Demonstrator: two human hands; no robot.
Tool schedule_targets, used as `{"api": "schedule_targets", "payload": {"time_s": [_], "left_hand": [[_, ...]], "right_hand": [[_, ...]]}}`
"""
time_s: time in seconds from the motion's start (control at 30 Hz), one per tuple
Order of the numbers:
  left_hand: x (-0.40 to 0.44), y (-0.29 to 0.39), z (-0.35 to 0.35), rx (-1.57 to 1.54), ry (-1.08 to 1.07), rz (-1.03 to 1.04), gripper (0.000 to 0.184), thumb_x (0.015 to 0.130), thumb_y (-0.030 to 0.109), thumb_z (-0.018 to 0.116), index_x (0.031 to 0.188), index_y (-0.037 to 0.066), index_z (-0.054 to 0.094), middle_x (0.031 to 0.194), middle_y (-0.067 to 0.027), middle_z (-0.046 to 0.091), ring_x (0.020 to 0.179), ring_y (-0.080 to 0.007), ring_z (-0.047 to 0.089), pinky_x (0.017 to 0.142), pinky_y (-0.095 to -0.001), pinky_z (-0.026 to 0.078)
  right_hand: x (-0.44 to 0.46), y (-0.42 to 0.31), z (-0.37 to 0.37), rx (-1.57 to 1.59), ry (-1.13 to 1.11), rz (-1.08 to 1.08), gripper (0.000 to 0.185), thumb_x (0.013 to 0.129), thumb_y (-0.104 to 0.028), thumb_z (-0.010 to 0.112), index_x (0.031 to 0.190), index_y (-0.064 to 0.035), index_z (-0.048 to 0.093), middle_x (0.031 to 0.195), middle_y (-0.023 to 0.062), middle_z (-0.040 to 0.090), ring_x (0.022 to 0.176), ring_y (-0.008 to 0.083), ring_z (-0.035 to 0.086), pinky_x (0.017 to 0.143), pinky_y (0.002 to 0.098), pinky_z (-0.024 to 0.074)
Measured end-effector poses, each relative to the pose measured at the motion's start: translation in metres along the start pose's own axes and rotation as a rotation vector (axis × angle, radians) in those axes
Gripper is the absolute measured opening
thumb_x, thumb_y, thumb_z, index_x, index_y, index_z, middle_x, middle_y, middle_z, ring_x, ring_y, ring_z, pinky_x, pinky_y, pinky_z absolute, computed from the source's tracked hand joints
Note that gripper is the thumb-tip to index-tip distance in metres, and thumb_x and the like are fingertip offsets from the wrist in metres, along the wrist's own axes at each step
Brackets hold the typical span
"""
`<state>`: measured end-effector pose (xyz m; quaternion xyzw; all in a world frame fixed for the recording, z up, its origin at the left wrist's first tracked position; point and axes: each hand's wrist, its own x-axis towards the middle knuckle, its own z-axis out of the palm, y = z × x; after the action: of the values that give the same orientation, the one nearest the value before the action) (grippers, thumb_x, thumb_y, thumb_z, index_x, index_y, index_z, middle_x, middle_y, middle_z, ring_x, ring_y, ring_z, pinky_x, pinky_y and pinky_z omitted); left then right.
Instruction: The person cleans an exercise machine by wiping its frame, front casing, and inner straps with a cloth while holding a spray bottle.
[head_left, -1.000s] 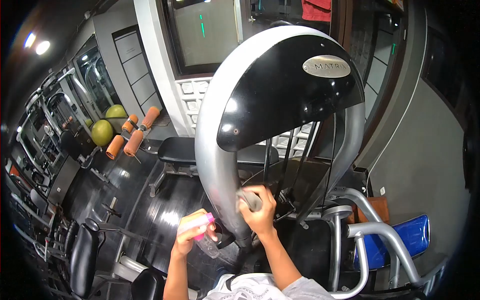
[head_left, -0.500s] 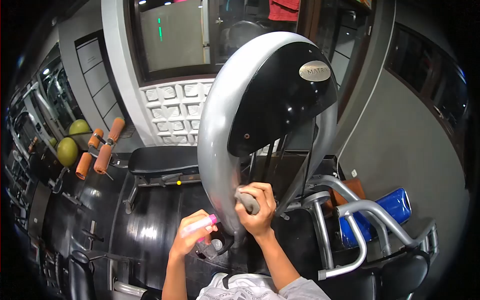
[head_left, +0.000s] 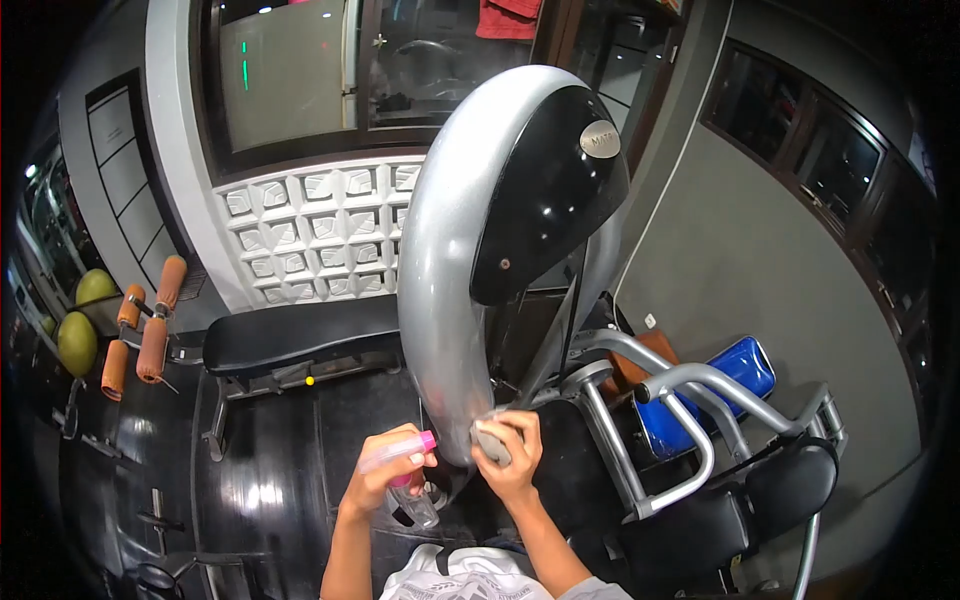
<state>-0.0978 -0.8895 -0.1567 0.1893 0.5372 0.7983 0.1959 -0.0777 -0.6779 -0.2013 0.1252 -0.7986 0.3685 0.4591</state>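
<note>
My left hand (head_left: 372,478) is wrapped round a clear spray bottle (head_left: 422,510) with a pink nozzle, tilted beside the lower end of the machine. The nozzle points right, towards the silver frame (head_left: 440,250) of the gym machine. In my right hand (head_left: 521,458) is a grey cloth (head_left: 491,447), bunched up and pressed to the low part of that curved frame. A black cover (head_left: 550,190) with an oval badge fills the machine's inner side. Fingers hide part of the cloth and part of the bottle.
Left of the machine stands a black padded bench (head_left: 300,335), with orange foam rollers (head_left: 152,350) beyond it. Silver bars (head_left: 700,375) and black seat pads (head_left: 690,530) reach out to the right. A blue pad (head_left: 745,370) leans near the grey wall.
My right hand has slid down the silver frame with the cloth. The bottle stays in my left hand near the frame. The camera view has turned to the right.
</note>
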Motion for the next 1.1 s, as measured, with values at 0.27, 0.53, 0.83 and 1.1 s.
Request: {"api": "schedule_targets", "payload": {"time_s": [0.27,0.53,0.83,1.1], "left_hand": [[-0.002,-0.003,-0.009,-0.04,0.017,0.048,0.026,0.082,0.019,0.065,0.083,-0.007,0.065,0.081,-0.0085,0.057,0.053,-0.0158,0.059,0.051,-0.0267,0.047],[-0.008,-0.003,-0.015,-0.047,-0.028,0.075,0.026,0.082,0.018,0.063,0.081,-0.008,0.065,0.081,-0.01,0.058,0.053,-0.0162,0.059,0.051,-0.0272,0.047],[-0.01,0.008,-0.012,-0.063,-0.013,0.116,0.028,0.082,0.02,0.062,0.085,-0.008,0.064,0.082,-0.0115,0.059,0.054,-0.016,0.059,0.053,-0.0272,0.048],[-0.002,0.026,-0.008,-0.058,-0.044,0.16,0.033,0.085,0.024,0.063,0.088,-0.008,0.061,0.084,-0.0124,0.059,0.064,-0.0215,0.067,0.061,-0.0294,0.054]], "right_hand": [[0.073,-0.052,0.006,-0.109,0.069,-0.052,0.044,0.057,-0.007,0.083,0.099,-0.0167,0.074,0.097,0.0041,0.06,0.09,0.025,0.06,0.075,0.0371,0.051],[-0.034,-0.02,0.002,-0.28,-0.017,-0.027,0.051,0.051,-0.01,0.086,0.099,-0.0238,0.075,0.094,-0.0014,0.06,0.091,0.0227,0.058,0.075,0.0352,0.0522],[0.087,-0.066,0.005,-0.191,0.006,-0.053,0.044,0.058,-0.006,0.083,0.099,-0.0194,0.075,0.093,0.0023,0.061,0.086,0.0234,0.059,0.072,0.0354,0.0512],[0.102,-0.057,0.014,-0.104,0.154,-0.065,0.034,0.063,-0.004,0.079,0.096,-0.011,0.075,0.093,0.0053,0.065,0.083,0.0239,0.061,0.072,0.035,0.051]]}}
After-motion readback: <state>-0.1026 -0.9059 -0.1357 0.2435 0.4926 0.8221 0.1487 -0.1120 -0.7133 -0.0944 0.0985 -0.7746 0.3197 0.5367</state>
